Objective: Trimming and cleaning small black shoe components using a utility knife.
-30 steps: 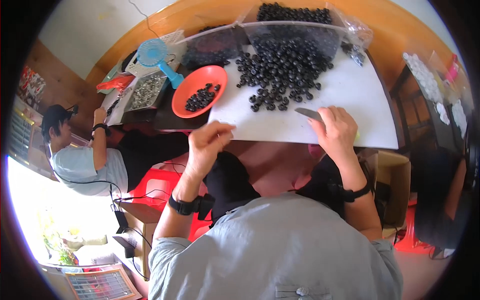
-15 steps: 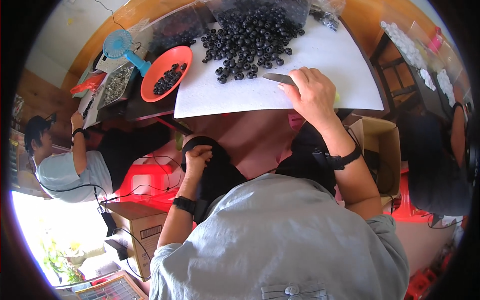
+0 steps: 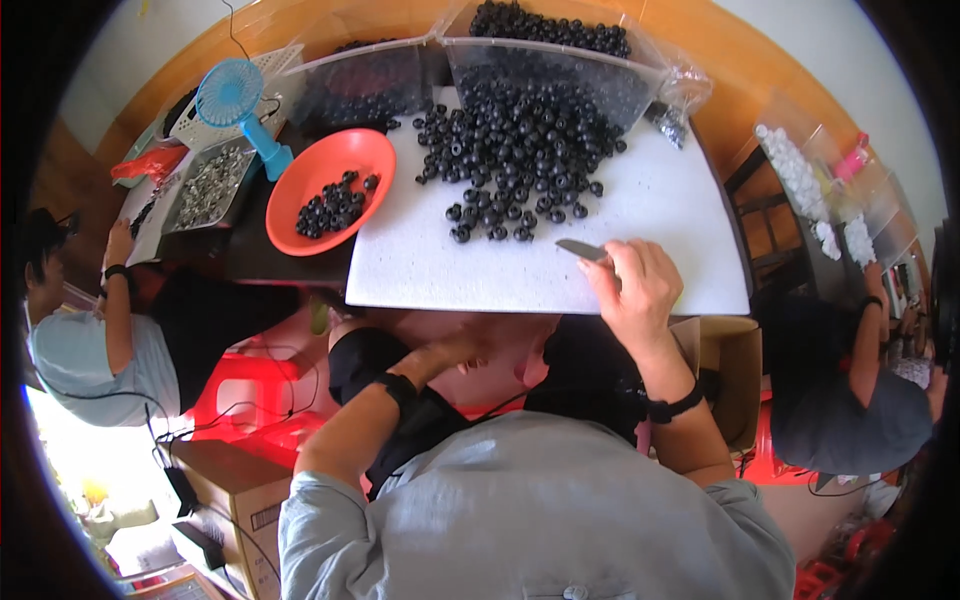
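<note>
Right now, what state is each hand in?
Left hand: blurred, can't tell if open or closed.
Right hand: closed, holding a grey blade.

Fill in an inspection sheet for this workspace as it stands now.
Surface: flat white board, bearing piled round black beads with holes.
Job's things: more such beads in a round orange-red bowl; grey-bladed knife.
Clutter: blue handheld fan, clear plastic bag.
Hands: right hand holds the knife over the board; left hand short of its near edge, blurred, contents unclear.
Cables: thin black cables, left side.
Surroundings: people at left and right.
</note>
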The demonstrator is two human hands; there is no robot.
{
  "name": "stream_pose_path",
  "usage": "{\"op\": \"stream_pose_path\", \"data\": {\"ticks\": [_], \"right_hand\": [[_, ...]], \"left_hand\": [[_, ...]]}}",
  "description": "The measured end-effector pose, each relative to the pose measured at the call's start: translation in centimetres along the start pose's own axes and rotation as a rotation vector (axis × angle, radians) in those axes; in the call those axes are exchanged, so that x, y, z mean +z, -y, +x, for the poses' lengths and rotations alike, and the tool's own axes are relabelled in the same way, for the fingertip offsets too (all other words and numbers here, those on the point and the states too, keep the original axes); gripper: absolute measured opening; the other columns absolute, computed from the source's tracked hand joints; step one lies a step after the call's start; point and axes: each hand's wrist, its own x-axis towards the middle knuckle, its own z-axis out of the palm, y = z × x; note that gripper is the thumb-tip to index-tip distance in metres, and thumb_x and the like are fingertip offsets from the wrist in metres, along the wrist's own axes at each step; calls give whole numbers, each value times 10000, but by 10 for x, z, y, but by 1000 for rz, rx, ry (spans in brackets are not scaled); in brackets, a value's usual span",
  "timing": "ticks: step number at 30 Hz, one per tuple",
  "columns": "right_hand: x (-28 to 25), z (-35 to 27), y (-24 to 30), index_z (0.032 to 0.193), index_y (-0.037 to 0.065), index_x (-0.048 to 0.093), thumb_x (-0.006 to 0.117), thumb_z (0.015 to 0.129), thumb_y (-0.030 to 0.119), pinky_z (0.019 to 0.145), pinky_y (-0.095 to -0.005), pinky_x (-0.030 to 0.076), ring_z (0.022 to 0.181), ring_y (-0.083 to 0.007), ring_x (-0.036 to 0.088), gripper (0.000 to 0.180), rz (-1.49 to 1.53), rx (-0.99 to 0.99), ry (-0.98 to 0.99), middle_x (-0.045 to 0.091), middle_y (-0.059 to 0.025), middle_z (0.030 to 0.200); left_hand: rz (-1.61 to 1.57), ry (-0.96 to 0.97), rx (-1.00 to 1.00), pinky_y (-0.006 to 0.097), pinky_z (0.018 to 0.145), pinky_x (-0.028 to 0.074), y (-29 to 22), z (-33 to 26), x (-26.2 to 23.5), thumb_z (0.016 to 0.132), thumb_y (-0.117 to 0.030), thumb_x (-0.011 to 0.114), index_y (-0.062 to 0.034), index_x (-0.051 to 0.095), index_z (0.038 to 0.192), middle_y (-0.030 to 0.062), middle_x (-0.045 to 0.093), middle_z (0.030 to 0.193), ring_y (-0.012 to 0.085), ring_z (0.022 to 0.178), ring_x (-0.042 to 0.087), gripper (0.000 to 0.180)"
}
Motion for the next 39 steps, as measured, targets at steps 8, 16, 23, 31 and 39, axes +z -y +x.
{"op": "stream_pose_path", "data": {"ticks": [8,16,23,31,39], "right_hand": [[0,3,0,870,40,600,744,750,81,539,-356,409,588,-237,542,192,-74,-4,-9,571,-33,673],[8,4,2,837,39,597,717,674,45,520,-359,383,557,-249,503,203,-109,15,-8,529,-48,654],[7,3,2,834,32,591,722,630,42,522,-356,389,570,-268,494,243,-175,27,35,518,-83,682],[5,6,2,828,48,596,719,632,49,531,-354,402,583,-263,512,232,-224,50,15,528,-75,687],[3,0,-1,832,65,607,733,660,82,555,-353,415,597,-251,534,214,-182,66,-49,529,-56,688]], "left_hand": [[401,250,-128,352,522,513,35,63,45,868,-298,659,-32,672,994,107,657,799,212,638,620,295],[122,163,-119,340,549,513,32,64,24,881,-238,646,-51,684,953,86,650,774,198,645,614,205],[-27,228,-168,336,546,510,64,68,30,887,-241,639,-57,688,965,77,648,769,194,641,610,205],[-164,276,-238,331,543,506,96,71,47,895,-245,632,-65,691,978,66,645,762,190,636,605,207],[-244,228,-279,326,540,502,90,81,38,902,-248,624,-73,695,991,55,642,756,185,632,600,209]]}}
